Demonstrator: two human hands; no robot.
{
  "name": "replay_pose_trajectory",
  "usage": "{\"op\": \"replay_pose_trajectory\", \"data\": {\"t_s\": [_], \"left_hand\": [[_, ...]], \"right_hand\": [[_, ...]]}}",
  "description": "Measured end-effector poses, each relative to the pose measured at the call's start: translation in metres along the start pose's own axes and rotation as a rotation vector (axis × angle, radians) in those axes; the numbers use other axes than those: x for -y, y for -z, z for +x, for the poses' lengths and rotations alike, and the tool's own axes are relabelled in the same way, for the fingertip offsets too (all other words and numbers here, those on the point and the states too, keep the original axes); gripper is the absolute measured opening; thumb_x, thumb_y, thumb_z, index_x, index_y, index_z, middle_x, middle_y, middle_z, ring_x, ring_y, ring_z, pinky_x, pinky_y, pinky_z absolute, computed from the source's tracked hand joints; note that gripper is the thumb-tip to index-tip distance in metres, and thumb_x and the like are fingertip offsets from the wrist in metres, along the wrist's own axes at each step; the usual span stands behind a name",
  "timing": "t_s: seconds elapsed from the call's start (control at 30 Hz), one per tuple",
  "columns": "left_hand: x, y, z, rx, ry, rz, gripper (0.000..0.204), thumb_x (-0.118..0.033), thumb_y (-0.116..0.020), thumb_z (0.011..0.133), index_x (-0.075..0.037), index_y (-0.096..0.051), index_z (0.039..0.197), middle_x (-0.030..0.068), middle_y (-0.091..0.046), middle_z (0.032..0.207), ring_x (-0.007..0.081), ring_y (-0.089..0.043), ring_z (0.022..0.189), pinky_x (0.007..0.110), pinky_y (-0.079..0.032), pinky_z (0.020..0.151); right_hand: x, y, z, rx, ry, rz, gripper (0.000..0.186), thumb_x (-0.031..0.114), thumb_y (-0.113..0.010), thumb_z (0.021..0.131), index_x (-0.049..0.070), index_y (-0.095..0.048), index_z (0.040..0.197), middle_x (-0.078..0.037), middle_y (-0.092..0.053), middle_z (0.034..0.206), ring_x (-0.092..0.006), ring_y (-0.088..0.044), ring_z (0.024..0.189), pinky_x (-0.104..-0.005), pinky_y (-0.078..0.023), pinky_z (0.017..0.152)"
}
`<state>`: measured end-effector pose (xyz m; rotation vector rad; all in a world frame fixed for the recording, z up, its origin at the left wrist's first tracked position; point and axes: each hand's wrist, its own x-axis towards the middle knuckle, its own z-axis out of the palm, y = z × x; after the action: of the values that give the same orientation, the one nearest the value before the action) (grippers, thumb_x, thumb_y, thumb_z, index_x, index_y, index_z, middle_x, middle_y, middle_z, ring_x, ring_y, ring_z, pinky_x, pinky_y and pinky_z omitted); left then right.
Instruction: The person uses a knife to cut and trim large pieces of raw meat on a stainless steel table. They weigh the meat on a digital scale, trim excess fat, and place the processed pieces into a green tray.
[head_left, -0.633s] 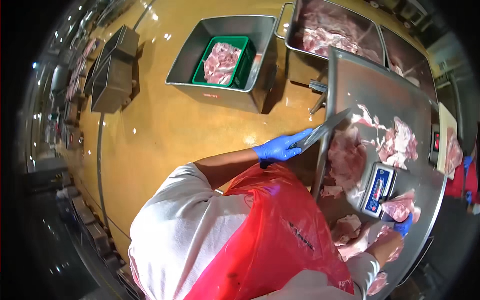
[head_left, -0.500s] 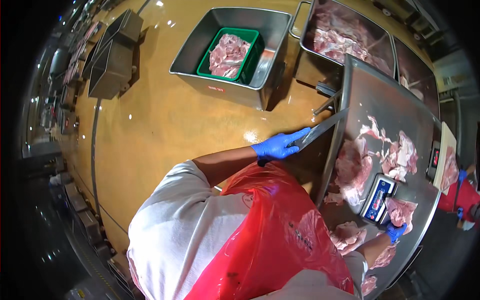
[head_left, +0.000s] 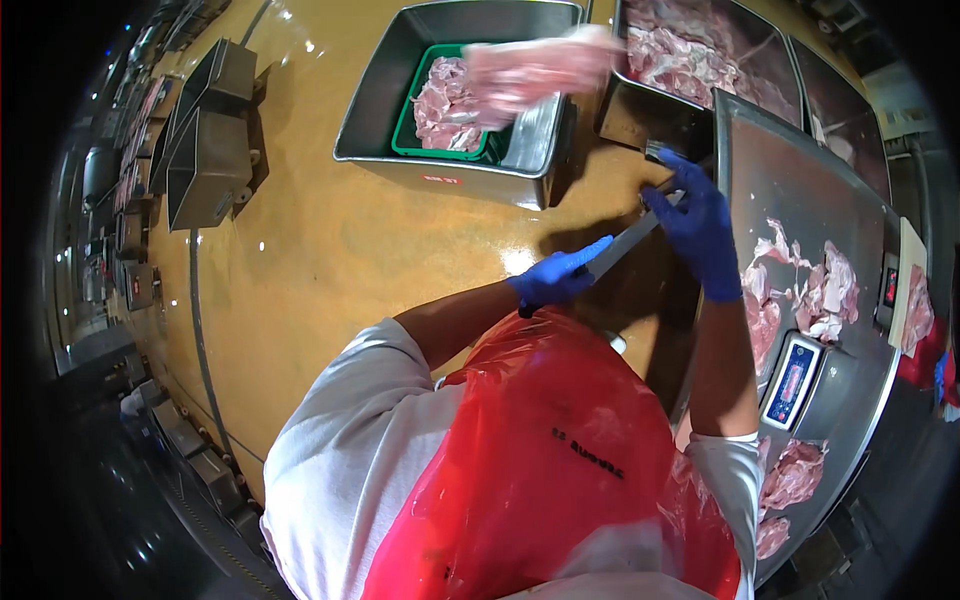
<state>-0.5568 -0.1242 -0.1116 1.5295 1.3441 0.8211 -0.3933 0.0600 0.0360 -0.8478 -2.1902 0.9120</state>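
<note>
My left hand (head_left: 553, 280), in a blue glove, grips a knife (head_left: 622, 248) whose blade points up and to the right. My right hand (head_left: 697, 235), also gloved in blue, is open with its fingers apart beside the far part of the blade; it overlaps the knife in view, and whether they touch I cannot tell. Beyond it, a piece of raw meat (head_left: 545, 72), blurred by motion, is in the air over a metal bin (head_left: 390, 172). Inside that bin is a green tub (head_left: 445, 153) with more meat pieces (head_left: 440, 105) in it.
A metal table (head_left: 765, 160) on my right bears meat pieces (head_left: 828, 290) and a scale (head_left: 793, 380) with nothing on its platform. Behind stands a metal bin full of meat (head_left: 670, 65). More metal bins (head_left: 210, 160) stand far left. Another person's red garment (head_left: 925, 362) shows at the right.
My right hand has moved from the scale up and left to beside the knife and let go of a meat piece, now airborne near the green tub. The left hand still grips the knife.
</note>
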Motion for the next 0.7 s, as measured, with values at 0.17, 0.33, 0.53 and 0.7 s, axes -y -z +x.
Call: {"op": "replay_pose_trajectory", "data": {"t_s": [0.17, 0.33, 0.53, 0.7], "left_hand": [[-0.017, 0.029, 0.008, 0.074, 0.156, -0.123, 0.073, -0.009, -0.054, 0.091, -0.020, -0.021, 0.156, 0.0154, -0.066, 0.098, 0.0210, -0.056, 0.069, 0.039, -0.051, 0.069], [-0.005, 0.032, 0.012, 0.006, 0.372, -0.260, 0.071, -0.007, -0.050, 0.096, -0.020, -0.017, 0.157, -0.0001, -0.051, 0.076, 0.0066, -0.041, 0.052, 0.024, -0.041, 0.047], [-0.038, 0.008, 0.076, 0.166, 0.275, -0.251, 0.076, -0.006, -0.053, 0.095, -0.020, -0.011, 0.157, -0.0027, -0.045, 0.073, 0.0052, -0.039, 0.054, 0.021, -0.038, 0.048], [-0.093, -0.051, 0.143, 0.292, 0.153, -0.108, 0.085, -0.010, -0.062, 0.092, -0.017, -0.009, 0.157, 0.0009, -0.052, 0.070, 0.0085, -0.047, 0.054, 0.027, -0.044, 0.050]], "right_hand": [[-0.043, 0.011, -0.107, -0.037, -0.516, 0.121, 0.040, 0.011, -0.071, 0.085, 0.003, -0.061, 0.123, -0.011, -0.067, 0.113, -0.0160, -0.064, 0.090, -0.0286, -0.053, 0.076], [-0.064, 0.034, -0.256, -0.292, -0.550, -0.202, 0.038, 0.012, -0.073, 0.080, 0.002, -0.063, 0.115, -0.017, -0.066, 0.105, -0.0302, -0.063, 0.093, -0.0384, -0.050, 0.084], [-0.110, 0.093, -0.309, -0.489, -0.672, -0.638, 0.079, 0.027, -0.083, 0.064, 0.007, -0.052, 0.133, -0.023, -0.056, 0.124, -0.0404, -0.054, 0.114, -0.0466, -0.043, 0.097], [-0.151, 0.097, -0.260, -0.224, -0.635, -0.900, 0.071, 0.031, -0.079, 0.067, 0.027, -0.054, 0.133, -0.020, -0.042, 0.142, -0.0445, -0.049, 0.120, -0.0488, -0.045, 0.096]]}}
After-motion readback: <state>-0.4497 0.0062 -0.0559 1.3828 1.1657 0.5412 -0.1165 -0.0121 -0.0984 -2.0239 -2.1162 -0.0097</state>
